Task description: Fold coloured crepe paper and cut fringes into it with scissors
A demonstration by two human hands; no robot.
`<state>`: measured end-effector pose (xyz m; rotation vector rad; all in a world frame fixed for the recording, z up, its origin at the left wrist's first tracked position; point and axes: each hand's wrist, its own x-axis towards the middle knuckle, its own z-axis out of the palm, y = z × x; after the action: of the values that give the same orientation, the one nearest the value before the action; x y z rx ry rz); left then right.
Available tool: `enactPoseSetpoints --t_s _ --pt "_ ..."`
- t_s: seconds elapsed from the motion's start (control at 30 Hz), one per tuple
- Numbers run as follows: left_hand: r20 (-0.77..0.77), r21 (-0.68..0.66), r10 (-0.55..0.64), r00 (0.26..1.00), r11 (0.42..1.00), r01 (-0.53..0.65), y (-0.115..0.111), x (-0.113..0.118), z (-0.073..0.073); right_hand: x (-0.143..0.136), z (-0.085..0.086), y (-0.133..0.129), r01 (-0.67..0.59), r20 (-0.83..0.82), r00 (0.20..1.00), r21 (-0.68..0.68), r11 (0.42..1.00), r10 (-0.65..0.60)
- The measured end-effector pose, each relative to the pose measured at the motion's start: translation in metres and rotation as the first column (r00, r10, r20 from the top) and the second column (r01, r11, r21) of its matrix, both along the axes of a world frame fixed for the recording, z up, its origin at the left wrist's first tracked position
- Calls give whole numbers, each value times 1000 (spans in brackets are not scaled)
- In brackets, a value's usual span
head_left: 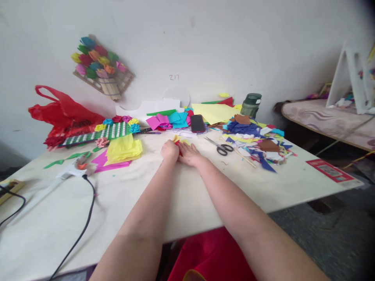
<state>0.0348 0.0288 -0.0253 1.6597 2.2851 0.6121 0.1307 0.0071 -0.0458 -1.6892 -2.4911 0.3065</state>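
My left hand point(170, 151) is closed on a small piece of yellow and red paper point(176, 142) at the middle of the table. Beside it, my right hand point(190, 154) lies nearly flat on the tabletop, fingers stretched out, touching the paper's edge. The fingers cover most of the paper, so its shape cannot be made out. Black-handled scissors point(220, 147) lie open just right of my right hand. To the left of both hands, a stack of yellow paper squares point(124, 149) rests on pink sheets point(113, 167).
Coloured paper scraps point(260, 145) are heaped at the right, near a green bottle point(251, 104). A phone point(197, 123) lies at the back. A white glue gun point(74, 168) with a black cord point(91, 207) and a red plastic bag point(63, 117) occupy the left.
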Motion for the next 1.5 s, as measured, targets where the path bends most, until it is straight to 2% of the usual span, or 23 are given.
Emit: enactPoseSetpoints --t_s 0.27,0.5,0.6,0.67,0.77,0.87,0.97,1.07,1.27,1.4,1.5 --pt "-137 42 -47 989 998 53 3 -3 -7 6 3 4 -13 19 1000 -50 999 14" --pt "-150 57 -64 987 996 73 3 -2 -8 16 7 5 -63 -17 998 -111 992 61" --pt "-140 52 -73 987 995 81 4 -3 -10 21 12 6 -72 -38 997 -92 993 69" --pt "-132 58 -85 988 994 93 5 -4 -11 26 19 6 -9 -49 999 -6 1000 9" --pt "-119 66 -107 987 991 115 7 -6 -13 41 33 5 231 -42 973 145 962 -228" --pt "-101 75 -115 988 990 123 9 -6 -14 65 46 3 545 12 832 168 821 -555" --pt "-95 104 -100 990 989 110 9 -6 -15 88 53 0 720 33 683 138 680 -730" --pt "-89 137 -93 992 985 105 9 -7 -14 101 53 -3 751 58 654 71 656 -755" --pt "-126 154 -87 988 982 106 9 -15 -11 108 48 -5 713 90 698 14 701 -711" --pt "-139 192 -77 987 976 104 11 -28 -12 104 45 -2 706 99 706 -14 708 -702" --pt "-46 245 -37 998 969 47 13 -38 -13 93 45 1 699 109 711 4 715 -695"
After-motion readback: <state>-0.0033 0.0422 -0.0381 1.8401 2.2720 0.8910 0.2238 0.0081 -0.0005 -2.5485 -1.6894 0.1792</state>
